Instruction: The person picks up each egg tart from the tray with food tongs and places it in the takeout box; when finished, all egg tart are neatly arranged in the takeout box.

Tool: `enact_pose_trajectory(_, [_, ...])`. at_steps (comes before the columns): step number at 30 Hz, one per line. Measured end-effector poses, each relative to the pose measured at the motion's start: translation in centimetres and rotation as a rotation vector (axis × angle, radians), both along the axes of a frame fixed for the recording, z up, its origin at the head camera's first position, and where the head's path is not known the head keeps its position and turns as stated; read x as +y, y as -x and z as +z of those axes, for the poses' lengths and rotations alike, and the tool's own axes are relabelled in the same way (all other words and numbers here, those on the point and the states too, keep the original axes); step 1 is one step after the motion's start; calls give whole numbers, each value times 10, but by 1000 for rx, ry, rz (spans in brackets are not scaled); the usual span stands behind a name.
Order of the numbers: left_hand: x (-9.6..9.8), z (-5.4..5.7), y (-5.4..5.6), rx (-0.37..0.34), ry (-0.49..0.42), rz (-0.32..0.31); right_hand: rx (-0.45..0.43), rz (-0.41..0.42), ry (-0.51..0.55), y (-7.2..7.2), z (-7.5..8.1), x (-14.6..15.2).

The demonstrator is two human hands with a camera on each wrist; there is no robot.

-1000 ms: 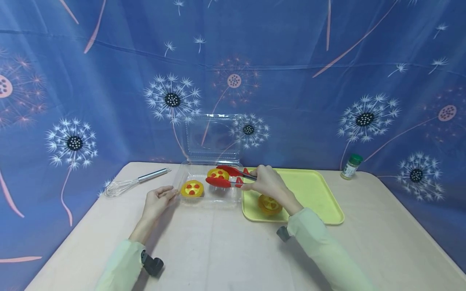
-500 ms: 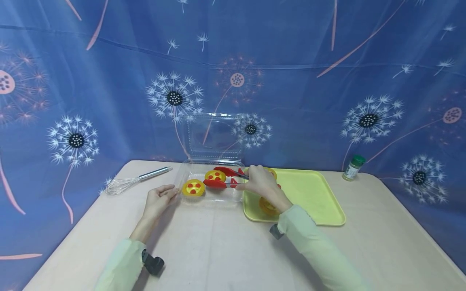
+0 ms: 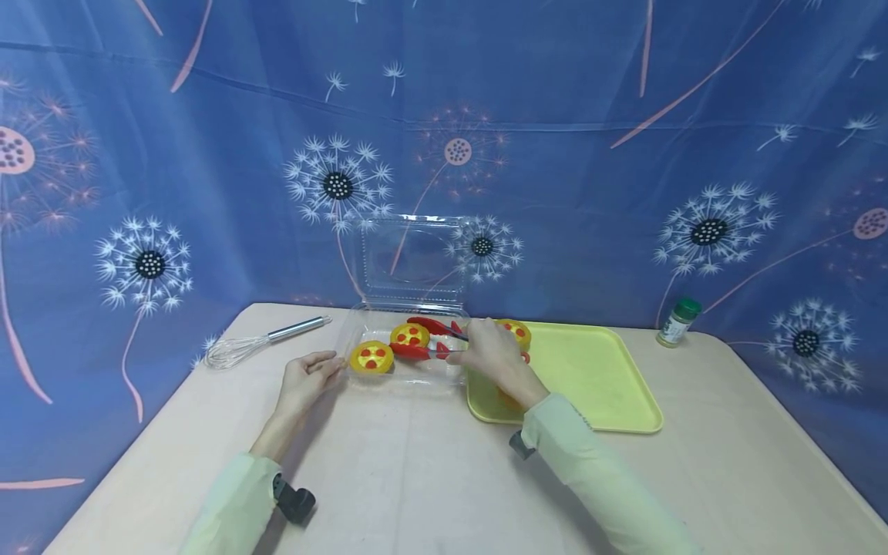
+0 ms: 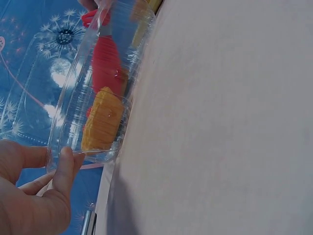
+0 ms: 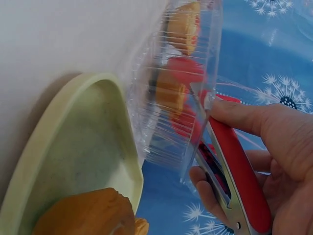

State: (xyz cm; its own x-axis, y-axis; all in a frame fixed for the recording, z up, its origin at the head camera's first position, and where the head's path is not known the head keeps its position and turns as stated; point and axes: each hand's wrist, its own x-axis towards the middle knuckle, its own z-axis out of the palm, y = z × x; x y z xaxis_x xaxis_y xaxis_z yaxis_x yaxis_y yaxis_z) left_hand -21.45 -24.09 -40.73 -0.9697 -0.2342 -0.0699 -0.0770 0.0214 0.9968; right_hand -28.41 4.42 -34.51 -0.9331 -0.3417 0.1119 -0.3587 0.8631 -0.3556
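My left hand (image 3: 301,385) pinches the left rim of a clear plastic clamshell box (image 4: 61,117), fingertips on its edge. In my right hand (image 3: 494,353) I grip metal tongs with red handles (image 5: 239,176) and red heads (image 3: 428,325). The tong heads reach inside the box, spread on either side of a small round yellow tart with red spots (image 3: 409,335). Another such tart (image 3: 371,358) sits to its left, close beside it. In the right wrist view the tart (image 5: 169,93) shows through the ribbed wall between the two red heads.
The box's lid (image 3: 414,258) stands up at the back. A yellow tray (image 3: 590,378) right of the box bears a tart (image 3: 516,331) behind my right hand and another mostly hidden under my forearm. A whisk (image 3: 270,339) lies left; a green-capped spice jar (image 3: 678,322) stands right.
My right hand has moved left with the tongs, and the tart between their heads has shifted left and lower, nearer the other tart. My left hand keeps its place on the box.
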Motion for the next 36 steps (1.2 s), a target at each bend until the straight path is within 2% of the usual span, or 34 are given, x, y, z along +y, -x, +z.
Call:
enact_pose_trajectory(5, [0, 0, 0, -10, 1, -3, 20, 2, 10, 2, -4, -1])
enact_pose_trajectory(11, [0, 0, 1, -13, -1, -3, 0, 7, 2, 4, -6, 2])
enact_pose_trajectory(19, [0, -1, 2, 6, -6, 2, 32, 49, -43, 3, 1, 10])
enact_pose_trajectory(27, [0, 0, 1, -9, -3, -4, 64, 36, -129, 0, 9, 19])
enact_pose_trajectory(33, [1, 0, 1, -6, -11, 0, 23, 18, -93, -4, 17, 31])
enact_pose_trajectory(36, [2, 0, 1, -1, -7, 3, -6, 7, -22, -8, 19, 40])
